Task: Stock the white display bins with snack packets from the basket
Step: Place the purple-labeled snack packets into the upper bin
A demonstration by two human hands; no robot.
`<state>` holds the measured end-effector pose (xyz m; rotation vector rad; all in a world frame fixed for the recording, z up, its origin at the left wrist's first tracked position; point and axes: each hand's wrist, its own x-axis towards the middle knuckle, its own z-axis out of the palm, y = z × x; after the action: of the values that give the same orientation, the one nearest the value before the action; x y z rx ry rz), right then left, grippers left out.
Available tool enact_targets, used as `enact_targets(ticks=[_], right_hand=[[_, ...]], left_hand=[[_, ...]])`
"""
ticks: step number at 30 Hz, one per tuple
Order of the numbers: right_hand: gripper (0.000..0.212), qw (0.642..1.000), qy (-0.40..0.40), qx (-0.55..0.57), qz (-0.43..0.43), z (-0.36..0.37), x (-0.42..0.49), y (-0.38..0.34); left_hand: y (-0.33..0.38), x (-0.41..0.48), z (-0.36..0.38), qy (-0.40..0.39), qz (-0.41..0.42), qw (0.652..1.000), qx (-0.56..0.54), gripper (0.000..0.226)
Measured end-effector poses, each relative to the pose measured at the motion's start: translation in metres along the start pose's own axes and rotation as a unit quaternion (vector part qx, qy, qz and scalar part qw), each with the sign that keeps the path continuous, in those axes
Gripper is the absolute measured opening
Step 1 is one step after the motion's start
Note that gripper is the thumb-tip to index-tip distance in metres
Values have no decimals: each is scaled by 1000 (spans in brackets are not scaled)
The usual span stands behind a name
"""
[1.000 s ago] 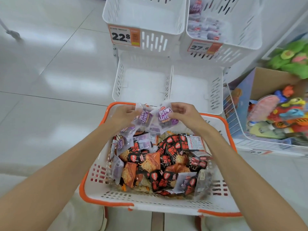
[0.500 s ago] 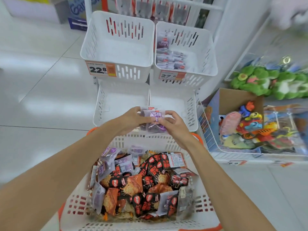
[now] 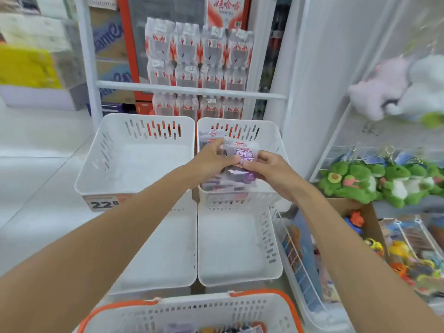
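Both hands hold a small stack of purple snack packets [image 3: 242, 156] over the upper right white bin [image 3: 272, 140]. My left hand [image 3: 212, 159] grips the stack's left side and my right hand [image 3: 271, 171] its right side. Similar purple packets lie in that bin beneath the stack. The upper left bin [image 3: 96, 164] with a 22.8 price tag holds nothing. Two lower white bins [image 3: 237, 248] stand bare below. The white basket with orange rim [image 3: 192, 306] sits at the bottom edge, with only the tops of its packets in view.
A wire bin of toys [image 3: 408, 248] and a cardboard box stand to the right. Green plush toys [image 3: 374, 181] sit on a shelf above them. Packs of bottled water [image 3: 197, 63] are stacked behind the bins. White tiled floor lies to the left.
Both hands have lifted the purple packets from above the basket, past the lower bins, up over the upper right bin. The view has tilted upward.
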<state>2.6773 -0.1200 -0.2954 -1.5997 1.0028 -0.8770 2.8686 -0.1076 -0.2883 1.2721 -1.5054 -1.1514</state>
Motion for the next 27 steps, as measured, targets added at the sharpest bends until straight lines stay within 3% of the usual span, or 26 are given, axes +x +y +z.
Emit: enact_targets(ticks=[5, 10, 12, 14, 17, 19, 21, 27], right_hand=[[49, 982, 109, -138, -63, -32, 79, 7], [46, 961, 191, -152, -130, -36, 143, 49], [44, 965, 170, -170, -108, -37, 162, 72], [44, 981, 110, -158, -30, -37, 173, 87], [68, 992, 17, -99, 72, -35, 175, 82], [81, 985, -19, -148, 84, -36, 172, 74], [84, 977, -45, -183, 99, -31, 169, 69], [75, 990, -17, -123, 69, -18, 170, 77]], left_hand=[[-5, 91, 3, 111, 153, 951, 245, 44], [-28, 154, -2, 197, 185, 871, 410, 52], [-38, 160, -9, 147, 151, 853, 478, 54], [-46, 157, -21, 99, 130, 829, 535, 56], [-52, 141, -48, 118, 128, 801, 573, 57], [-57, 129, -62, 135, 111, 820, 544, 61], [-63, 119, -66, 133, 107, 862, 477, 65], [-67, 109, -58, 157, 119, 913, 357, 64]])
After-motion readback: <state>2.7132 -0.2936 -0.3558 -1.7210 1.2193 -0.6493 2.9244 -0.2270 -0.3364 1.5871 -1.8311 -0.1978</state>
